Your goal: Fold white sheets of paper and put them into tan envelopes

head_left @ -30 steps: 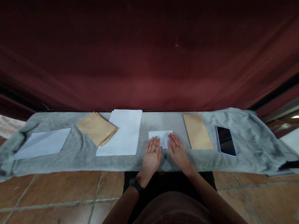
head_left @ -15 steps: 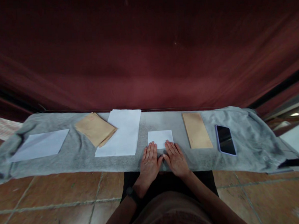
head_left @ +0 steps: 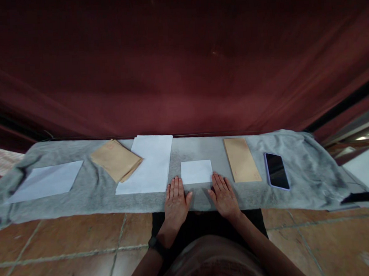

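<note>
A small white rectangle of paper point(head_left: 196, 172), apparently folded, lies flat on the grey cloth point(head_left: 200, 195) in front of me. Just left of its lower corner rests my left hand point(head_left: 176, 203), palm down, thumb apart, holding nothing. My right hand point(head_left: 225, 197) is likewise flat and open, its fingertips beside the paper's right edge. Both hands lie on the cloth. To the left of the small paper is a stack of white sheets point(head_left: 151, 165), and to its right sits a neat pile of brown envelopes point(head_left: 242, 159).
More brown envelopes point(head_left: 115, 159) overlap the white stack's left side. Another white sheet point(head_left: 48, 179) lies at the far left. A phone in a purple case point(head_left: 276, 171) rests on the right. Behind the narrow cloth-covered table hangs a dark red curtain point(head_left: 181, 92).
My hands have slid apart, off the small paper's lower part to either side of it. The paper is now uncovered; the view has shifted slightly.
</note>
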Available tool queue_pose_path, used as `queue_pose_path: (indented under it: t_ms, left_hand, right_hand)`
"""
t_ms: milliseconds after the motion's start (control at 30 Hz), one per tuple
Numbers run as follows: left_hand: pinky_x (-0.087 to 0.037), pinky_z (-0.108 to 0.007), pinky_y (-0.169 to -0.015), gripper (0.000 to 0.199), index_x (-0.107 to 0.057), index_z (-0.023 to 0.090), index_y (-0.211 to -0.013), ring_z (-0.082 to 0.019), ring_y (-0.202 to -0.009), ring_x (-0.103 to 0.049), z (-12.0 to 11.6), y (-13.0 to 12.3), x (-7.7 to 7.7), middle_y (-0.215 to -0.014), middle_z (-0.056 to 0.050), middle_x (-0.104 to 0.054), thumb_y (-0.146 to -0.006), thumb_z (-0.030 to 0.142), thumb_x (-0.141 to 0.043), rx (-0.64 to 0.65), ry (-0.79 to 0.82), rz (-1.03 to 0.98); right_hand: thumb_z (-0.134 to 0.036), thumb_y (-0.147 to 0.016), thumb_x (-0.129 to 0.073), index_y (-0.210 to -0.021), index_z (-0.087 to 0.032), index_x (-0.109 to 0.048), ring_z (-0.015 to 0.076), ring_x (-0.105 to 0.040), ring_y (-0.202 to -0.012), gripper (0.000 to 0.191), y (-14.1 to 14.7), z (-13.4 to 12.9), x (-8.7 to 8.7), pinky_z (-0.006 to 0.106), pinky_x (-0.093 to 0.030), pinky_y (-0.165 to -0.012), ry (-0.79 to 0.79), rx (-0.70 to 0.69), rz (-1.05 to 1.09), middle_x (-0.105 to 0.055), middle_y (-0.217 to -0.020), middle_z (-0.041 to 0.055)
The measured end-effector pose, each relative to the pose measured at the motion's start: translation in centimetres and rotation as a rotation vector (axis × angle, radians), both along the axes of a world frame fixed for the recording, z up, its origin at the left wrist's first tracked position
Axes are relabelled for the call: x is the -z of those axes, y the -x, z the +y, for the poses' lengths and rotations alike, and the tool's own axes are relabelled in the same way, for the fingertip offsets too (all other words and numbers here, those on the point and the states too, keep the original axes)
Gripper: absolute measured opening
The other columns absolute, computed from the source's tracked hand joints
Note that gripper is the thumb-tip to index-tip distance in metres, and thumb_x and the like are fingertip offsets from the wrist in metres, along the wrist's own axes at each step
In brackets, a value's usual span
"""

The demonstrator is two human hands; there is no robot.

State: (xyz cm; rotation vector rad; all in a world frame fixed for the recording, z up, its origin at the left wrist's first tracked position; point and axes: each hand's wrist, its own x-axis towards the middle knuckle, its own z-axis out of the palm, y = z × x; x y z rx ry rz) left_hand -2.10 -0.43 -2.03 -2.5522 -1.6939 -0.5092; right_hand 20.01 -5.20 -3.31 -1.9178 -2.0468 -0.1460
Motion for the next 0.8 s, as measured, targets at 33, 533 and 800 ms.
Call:
queue_pose_path:
  t_ms: [33,533,800]
  left_hand:
    - [-0.032,-0.053,-0.121,0.064,-0.035,0.002,-0.154,-0.033,-0.15,-0.035,0.1,0.0,0.0,-0.157,-0.023,-0.042,-0.104,0.042,-0.035,-0.007,-0.008,-0.01]
    - [-0.026,-0.05,-0.125,0.057,-0.034,0.007,-0.156,-0.026,-0.153,-0.028,2.1,-5.7,0.5,-0.162,-0.017,-0.035,-0.1,0.018,-0.035,0.176,0.054,0.067]
    - [-0.026,-0.053,-0.124,0.059,-0.032,0.006,-0.156,-0.03,-0.152,-0.028,3.1,-3.7,-0.1,-0.161,-0.019,-0.035,-0.104,0.033,-0.036,0.068,0.053,0.034]
  right_hand:
    - [-0.039,-0.108,-0.032,-0.157,-0.008,-0.035,0.0282,-0.039,-0.148,0.057,0.0,0.0,-0.1,0.048,-0.026,-0.123,0.0,0.006,0.016,-0.038,-0.16,0.016]
    - [-0.03,-0.107,-0.034,-0.155,-0.013,-0.039,0.0264,-0.034,-0.15,0.052,2.4,4.0,-1.3,0.052,-0.026,-0.122,0.09,-0.066,0.033,-0.039,-0.16,0.0124]
    - [-0.038,-0.107,-0.033,-0.156,-0.007,-0.035,0.0304,-0.038,-0.147,0.058,0.6,3.9,-0.8,0.052,-0.027,-0.12,0.043,0.024,0.016,-0.038,-0.16,0.0173]
